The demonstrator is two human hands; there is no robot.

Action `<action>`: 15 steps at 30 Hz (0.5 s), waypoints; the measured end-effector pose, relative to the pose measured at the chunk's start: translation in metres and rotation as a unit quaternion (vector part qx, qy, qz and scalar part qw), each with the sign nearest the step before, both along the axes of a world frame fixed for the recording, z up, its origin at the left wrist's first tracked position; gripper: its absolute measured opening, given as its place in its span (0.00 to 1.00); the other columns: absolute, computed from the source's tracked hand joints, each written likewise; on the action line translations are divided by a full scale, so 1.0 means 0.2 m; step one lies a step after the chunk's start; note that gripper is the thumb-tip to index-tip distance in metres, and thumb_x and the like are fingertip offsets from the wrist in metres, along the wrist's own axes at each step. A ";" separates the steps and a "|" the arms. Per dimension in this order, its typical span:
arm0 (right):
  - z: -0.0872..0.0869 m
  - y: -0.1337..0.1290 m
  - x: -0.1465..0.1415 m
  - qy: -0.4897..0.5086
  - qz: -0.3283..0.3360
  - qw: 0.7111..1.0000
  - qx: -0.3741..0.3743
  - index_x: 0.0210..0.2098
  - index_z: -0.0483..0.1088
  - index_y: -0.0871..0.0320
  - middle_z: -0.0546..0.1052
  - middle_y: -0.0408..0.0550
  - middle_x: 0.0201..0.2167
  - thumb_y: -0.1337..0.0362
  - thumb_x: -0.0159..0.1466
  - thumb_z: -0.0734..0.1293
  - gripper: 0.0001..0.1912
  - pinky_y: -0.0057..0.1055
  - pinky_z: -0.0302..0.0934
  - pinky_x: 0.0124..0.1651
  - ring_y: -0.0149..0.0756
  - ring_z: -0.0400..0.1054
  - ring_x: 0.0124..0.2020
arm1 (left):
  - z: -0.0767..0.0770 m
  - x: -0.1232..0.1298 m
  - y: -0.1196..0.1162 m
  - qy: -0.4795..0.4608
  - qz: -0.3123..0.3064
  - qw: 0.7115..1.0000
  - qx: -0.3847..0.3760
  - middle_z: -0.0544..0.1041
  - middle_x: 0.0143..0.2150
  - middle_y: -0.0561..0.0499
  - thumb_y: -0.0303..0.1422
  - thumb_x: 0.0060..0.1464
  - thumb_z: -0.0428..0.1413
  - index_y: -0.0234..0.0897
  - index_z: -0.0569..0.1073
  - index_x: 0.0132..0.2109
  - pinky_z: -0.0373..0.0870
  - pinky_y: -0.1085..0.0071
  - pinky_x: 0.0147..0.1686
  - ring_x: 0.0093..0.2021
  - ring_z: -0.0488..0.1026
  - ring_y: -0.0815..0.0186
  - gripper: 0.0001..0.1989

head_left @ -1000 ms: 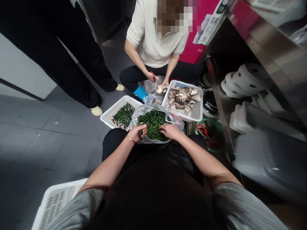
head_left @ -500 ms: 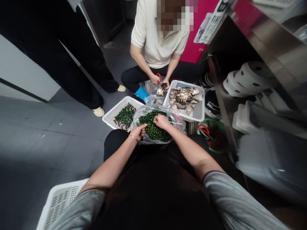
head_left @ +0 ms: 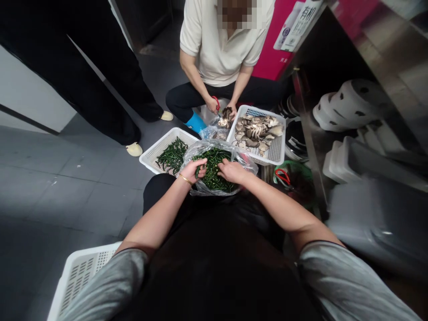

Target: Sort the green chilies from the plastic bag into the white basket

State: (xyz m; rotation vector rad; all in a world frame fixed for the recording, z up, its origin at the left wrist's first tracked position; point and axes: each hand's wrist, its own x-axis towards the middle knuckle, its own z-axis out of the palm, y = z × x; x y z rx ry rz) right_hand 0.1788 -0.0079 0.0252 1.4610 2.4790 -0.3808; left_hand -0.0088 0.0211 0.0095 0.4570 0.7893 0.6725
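Note:
Thin green chili peppers (head_left: 214,178) fill a clear plastic bag (head_left: 219,192) that stands open in front of my lap. My left hand (head_left: 193,170), with a gold bangle at its wrist, is closed around a few of the peppers at the bag's left side. On the right, my right hand (head_left: 232,171) has its fingers bent together, tips down against the peppers; whatever they pinch is hidden. Beyond the bag to the left, a white basket (head_left: 150,164) holds more green chili peppers.
Opposite sits a co-worker (head_left: 222,58) with red-handled scissors (head_left: 216,102) and mushrooms in hand. A white basket of mushrooms (head_left: 259,133) is beside them. More red-handled scissors (head_left: 282,176) lie in a green container at right. Another person's legs (head_left: 110,84) stand at left; shelving (head_left: 309,120) lines the right.
My right hand has lowered from above the bag to the peppers and turned its fingers inward. My left hand has closed further around its peppers. The view has shifted slightly.

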 end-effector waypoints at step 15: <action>-0.03 -0.09 -0.09 0.373 -0.177 0.911 -0.024 0.35 0.69 0.58 0.76 0.46 0.30 0.62 0.64 0.61 0.08 0.26 0.61 0.39 0.31 0.70 0.32 | -0.11 0.03 -0.15 0.098 0.042 0.992 -0.073 0.70 0.21 0.51 0.29 0.39 0.66 0.30 0.70 0.27 0.51 0.81 0.12 0.17 0.62 0.76 0.12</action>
